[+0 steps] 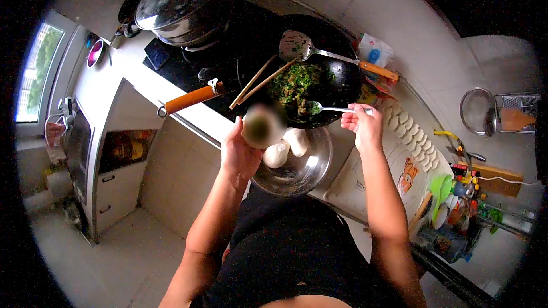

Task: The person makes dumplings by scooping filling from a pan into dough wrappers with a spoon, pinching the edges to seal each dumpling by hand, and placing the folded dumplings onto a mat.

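My left hand supports a round dough wrapper with a dark green patch of filling at its middle, partly blurred. In my right hand is a metal spoon; green filling sits in its bowl, over the near rim of the wok. Chopped green filling is heaped inside the wok. A shiny mixing bowl stands just below both hands, holding white dough lumps.
A spatula and chopsticks lie across the wok, whose wooden handle points left. Rows of dumplings cover part of the right counter. A lidded pot stands at the back left, near a phone.
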The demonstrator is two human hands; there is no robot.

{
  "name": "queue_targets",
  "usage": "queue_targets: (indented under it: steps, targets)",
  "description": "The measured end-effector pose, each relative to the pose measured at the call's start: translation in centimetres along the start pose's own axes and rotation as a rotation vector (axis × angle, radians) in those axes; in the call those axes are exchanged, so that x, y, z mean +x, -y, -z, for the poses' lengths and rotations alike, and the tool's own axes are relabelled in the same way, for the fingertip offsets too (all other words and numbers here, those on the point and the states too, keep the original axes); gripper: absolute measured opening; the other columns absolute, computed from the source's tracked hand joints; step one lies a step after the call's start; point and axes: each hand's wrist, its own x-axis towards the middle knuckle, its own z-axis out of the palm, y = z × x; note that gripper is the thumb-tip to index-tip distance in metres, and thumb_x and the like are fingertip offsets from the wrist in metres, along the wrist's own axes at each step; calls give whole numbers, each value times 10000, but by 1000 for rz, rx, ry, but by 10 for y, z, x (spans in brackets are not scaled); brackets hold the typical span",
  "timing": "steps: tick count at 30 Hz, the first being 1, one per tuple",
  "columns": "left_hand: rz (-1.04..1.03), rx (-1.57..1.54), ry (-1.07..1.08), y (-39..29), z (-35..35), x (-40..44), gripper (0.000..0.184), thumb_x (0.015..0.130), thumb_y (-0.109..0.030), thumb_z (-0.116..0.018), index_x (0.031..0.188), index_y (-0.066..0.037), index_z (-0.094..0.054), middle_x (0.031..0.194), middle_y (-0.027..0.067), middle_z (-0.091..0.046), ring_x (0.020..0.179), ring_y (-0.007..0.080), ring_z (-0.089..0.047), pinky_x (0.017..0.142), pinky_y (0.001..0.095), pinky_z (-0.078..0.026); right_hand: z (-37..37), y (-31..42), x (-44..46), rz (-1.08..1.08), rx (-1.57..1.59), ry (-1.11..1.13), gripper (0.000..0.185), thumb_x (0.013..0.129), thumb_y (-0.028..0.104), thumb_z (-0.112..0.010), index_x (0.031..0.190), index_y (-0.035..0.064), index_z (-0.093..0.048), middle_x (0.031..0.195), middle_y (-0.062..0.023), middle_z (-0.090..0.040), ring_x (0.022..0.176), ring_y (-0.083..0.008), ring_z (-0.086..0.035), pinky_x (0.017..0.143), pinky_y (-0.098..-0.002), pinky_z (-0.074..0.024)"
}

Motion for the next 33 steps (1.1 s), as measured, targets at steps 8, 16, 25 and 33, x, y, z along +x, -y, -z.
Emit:
queue_targets:
  steps: [8, 16, 25, 33]
  targets:
    - [13, 12, 7, 5, -9, 3, 472, 916, -366, -328, 1209, -13, -438, 1168, 150, -520, 1105, 284, -485, 979, 418, -353, -10, -4, -6, 9, -27, 50, 220, 904, 159, -451, 933, -38, -544, 712, -135, -598, 562, -182, -586, 528, -296, -517]
    - [0, 2, -43, 6, -13, -1, 470, 917, -379, -323, 1195, -26, -461, 1151, 140, -532, 1086, 290, -494, 965, 422, -362, 20, -11, -3, -45, 255, 48, 209, 890, 177, -488, 942, -16, -547, 697, -135, -609, 560, -203, -600, 524, -321, -537]
    - [-38, 27, -8, 7, -19, 18, 465, 920, -383, -316, 1182, -32, -470, 1133, 134, -543, 1086, 290, -494, 958, 430, -367, 15, 1, -10, 81, 92, -15, 195, 893, 147, -478, 929, -26, -560, 701, -122, -601, 559, -173, -584, 528, -297, -523]
    - [-42, -36, -3, 3, -15, 8, 464, 923, -371, -299, 1198, -27, -445, 1149, 134, -532, 1093, 290, -490, 964, 428, -364, -6, 16, -18, 549, -477, 195, 142, 863, 83, -515, 903, 5, -626, 775, -62, -635, 697, -113, -610, 567, -219, -473]
